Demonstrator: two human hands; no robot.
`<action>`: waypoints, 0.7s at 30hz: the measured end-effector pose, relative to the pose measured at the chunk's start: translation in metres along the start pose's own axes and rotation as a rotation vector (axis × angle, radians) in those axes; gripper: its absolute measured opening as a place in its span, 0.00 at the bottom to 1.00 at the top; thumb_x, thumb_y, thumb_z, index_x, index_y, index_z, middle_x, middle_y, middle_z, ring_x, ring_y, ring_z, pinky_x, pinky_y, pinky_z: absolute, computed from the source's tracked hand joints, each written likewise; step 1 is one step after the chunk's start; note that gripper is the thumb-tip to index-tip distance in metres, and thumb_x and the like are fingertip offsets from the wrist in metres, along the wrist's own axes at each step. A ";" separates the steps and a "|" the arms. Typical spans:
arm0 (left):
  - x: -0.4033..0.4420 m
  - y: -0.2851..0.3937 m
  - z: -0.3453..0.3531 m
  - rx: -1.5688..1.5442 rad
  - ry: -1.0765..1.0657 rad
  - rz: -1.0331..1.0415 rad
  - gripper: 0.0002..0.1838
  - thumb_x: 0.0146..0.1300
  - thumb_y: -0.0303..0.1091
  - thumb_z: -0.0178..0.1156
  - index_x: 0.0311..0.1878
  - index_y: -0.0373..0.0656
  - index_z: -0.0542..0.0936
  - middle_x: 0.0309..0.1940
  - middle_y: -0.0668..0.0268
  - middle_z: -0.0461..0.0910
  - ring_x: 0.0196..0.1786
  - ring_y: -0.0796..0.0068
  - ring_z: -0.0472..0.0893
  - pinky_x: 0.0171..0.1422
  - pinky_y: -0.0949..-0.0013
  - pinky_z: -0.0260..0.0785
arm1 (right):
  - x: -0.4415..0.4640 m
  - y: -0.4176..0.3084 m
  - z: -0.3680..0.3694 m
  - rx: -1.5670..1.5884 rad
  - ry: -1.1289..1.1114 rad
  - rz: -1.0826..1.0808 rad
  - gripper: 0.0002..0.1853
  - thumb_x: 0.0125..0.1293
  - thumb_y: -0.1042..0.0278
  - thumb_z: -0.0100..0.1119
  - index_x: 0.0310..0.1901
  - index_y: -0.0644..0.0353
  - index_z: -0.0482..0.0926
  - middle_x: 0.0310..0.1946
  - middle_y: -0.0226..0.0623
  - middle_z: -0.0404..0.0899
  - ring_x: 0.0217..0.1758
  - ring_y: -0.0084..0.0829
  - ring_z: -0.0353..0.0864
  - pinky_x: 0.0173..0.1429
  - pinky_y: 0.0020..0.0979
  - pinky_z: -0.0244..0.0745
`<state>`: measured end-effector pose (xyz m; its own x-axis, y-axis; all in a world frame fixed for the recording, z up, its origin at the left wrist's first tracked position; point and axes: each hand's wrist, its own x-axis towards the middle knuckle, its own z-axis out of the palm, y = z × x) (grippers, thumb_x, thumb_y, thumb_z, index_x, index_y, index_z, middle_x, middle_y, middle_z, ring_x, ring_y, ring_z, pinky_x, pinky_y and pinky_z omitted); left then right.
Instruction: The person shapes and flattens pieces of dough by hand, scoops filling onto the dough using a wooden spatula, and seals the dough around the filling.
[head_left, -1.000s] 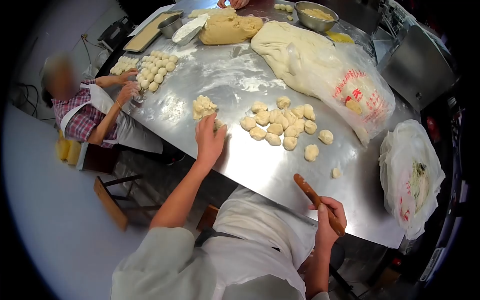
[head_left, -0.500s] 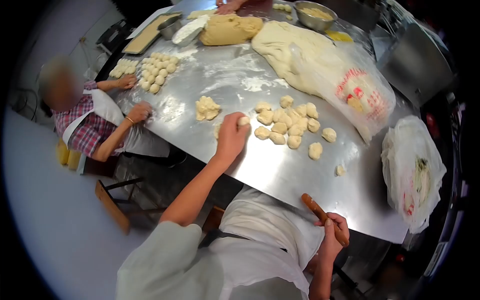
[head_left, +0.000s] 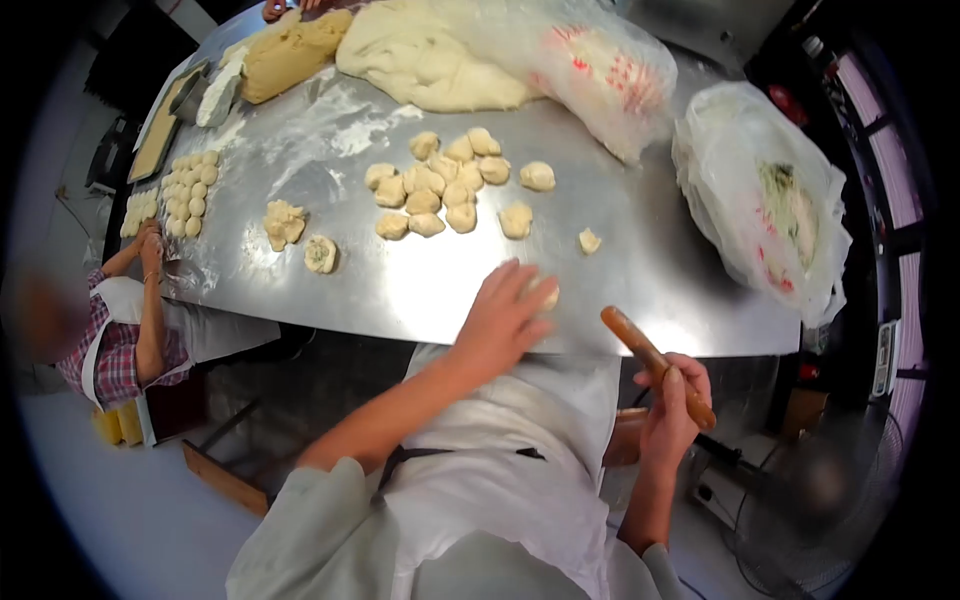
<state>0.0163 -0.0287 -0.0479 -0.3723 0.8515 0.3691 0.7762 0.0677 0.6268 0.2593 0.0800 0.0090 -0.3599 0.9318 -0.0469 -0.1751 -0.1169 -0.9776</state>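
Observation:
Near the front edge of the steel table, my left hand [head_left: 505, 315] is spread and slightly blurred, its fingers apart. A small dough ball [head_left: 547, 293] shows beside and partly under those fingers. Closed around a short wooden rolling pin [head_left: 640, 342], my right hand [head_left: 675, 410] is held just off the table edge, with the pin slanting up to the left. Farther in lies a cluster of dough pieces [head_left: 425, 180], with a small scrap of dough [head_left: 589, 240] to its right. Left of the cluster are a rough dough lump [head_left: 284, 223] and a round piece with greenish filling [head_left: 320, 254].
A big pale dough mass [head_left: 430, 60] lies at the back, partly under a plastic bag [head_left: 610, 80]. Another plastic bag [head_left: 770, 200] sits at the right. A co-worker [head_left: 125, 330] stands at the left beside rows of dough balls [head_left: 188, 190]. A fan [head_left: 820, 490] is at lower right.
My left hand has come right and toward the table edge with the dough ball, and its fingers have spread. The view has turned right. My right hand still holds the rolling pin.

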 end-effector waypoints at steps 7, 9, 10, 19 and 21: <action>0.066 0.015 -0.017 -0.080 0.082 0.034 0.32 0.72 0.33 0.64 0.78 0.39 0.70 0.76 0.47 0.68 0.79 0.43 0.66 0.81 0.52 0.61 | -0.003 0.007 -0.010 0.057 0.052 -0.003 0.10 0.78 0.74 0.55 0.54 0.71 0.77 0.44 0.47 0.86 0.41 0.33 0.89 0.54 0.33 0.84; 0.076 0.017 0.008 0.036 -0.051 0.109 0.40 0.70 0.45 0.67 0.80 0.43 0.66 0.81 0.48 0.61 0.82 0.38 0.59 0.84 0.45 0.55 | -0.002 0.004 -0.009 0.074 0.057 -0.027 0.10 0.78 0.75 0.55 0.54 0.72 0.77 0.44 0.48 0.86 0.40 0.34 0.89 0.54 0.35 0.86; 0.073 0.009 0.025 0.107 -0.138 0.101 0.41 0.69 0.48 0.67 0.80 0.42 0.66 0.81 0.48 0.61 0.82 0.40 0.59 0.85 0.45 0.54 | -0.001 0.002 -0.010 0.085 0.063 -0.027 0.10 0.78 0.76 0.56 0.54 0.72 0.77 0.45 0.48 0.86 0.40 0.34 0.89 0.55 0.36 0.86; 0.050 0.010 0.032 0.262 -0.381 0.070 0.46 0.69 0.56 0.65 0.80 0.36 0.64 0.81 0.50 0.60 0.84 0.41 0.56 0.86 0.42 0.49 | 0.025 -0.034 -0.030 0.029 0.124 -0.160 0.09 0.79 0.75 0.55 0.53 0.71 0.79 0.45 0.48 0.87 0.43 0.36 0.91 0.57 0.36 0.85; 0.042 0.002 0.030 0.082 -0.335 0.021 0.40 0.74 0.49 0.61 0.80 0.34 0.64 0.81 0.48 0.60 0.83 0.40 0.56 0.86 0.43 0.49 | 0.040 -0.052 -0.036 -0.023 0.134 -0.293 0.10 0.79 0.75 0.55 0.54 0.72 0.79 0.45 0.47 0.87 0.44 0.36 0.91 0.56 0.34 0.85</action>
<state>0.0171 0.0231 -0.0520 -0.1785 0.9757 0.1272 0.8254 0.0781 0.5591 0.2870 0.1352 0.0511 -0.1734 0.9616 0.2125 -0.2319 0.1698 -0.9578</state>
